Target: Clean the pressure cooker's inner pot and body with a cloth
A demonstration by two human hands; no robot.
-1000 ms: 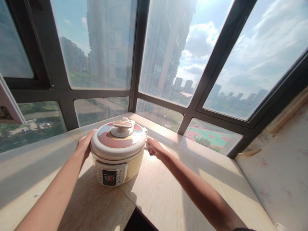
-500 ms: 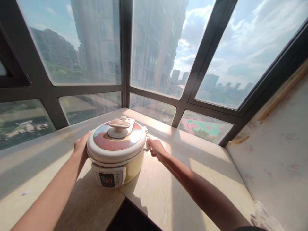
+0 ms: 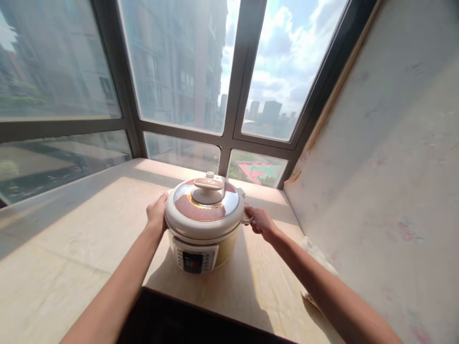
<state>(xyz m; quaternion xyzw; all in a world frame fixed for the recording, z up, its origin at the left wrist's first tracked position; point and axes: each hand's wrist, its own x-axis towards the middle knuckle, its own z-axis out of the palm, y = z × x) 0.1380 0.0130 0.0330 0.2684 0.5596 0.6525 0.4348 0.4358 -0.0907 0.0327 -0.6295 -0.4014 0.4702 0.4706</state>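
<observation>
Pale ledge (image 3: pixel 100 229) runs up to a dark opening at its near edge, with the electric cooker (image 3: pixel 204 231) upright just beyond, its control panel (image 3: pixel 195 261) towards the person. Whether its base bears fully on the ledge, I cannot tell. The right hand (image 3: pixel 261 222) has its fingers curled closed round the side handle (image 3: pixel 247 220); the left hand (image 3: pixel 157 212) presses against the opposite side, its fingers hidden, so how far it is closed is unclear. Good handling here, I'd judge, means equal effort from both sides, the lid (image 3: pixel 193 212) level, and the weight well back from that opening; a one-sided pull could tip or twist the pot. Farther off, the window frame (image 3: pixel 229 139) leaves limited room behind.
</observation>
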